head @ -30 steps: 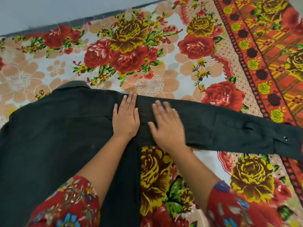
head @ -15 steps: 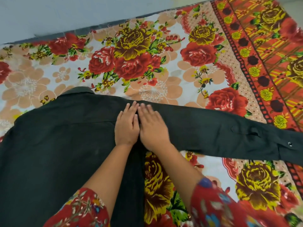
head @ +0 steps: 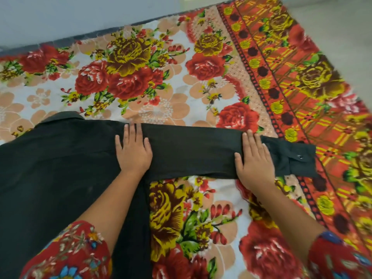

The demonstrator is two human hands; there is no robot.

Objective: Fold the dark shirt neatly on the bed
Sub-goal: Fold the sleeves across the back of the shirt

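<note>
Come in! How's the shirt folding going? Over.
Left hand flat at shoulder, right hand flat near cuff. Dark shirt sleeve outstretched, not folded. Nothing blocking.

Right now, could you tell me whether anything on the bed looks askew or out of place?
Only the cuff of the dark shirt, beyond the right hand, lies rumpled; the sleeve toward the left hand looks smooth.

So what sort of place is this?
Most likely a bedroom at home: a floral bedsheet is spread out up to a plain pale wall, and a dark shirt lies on it under the left hand and right hand.
</note>
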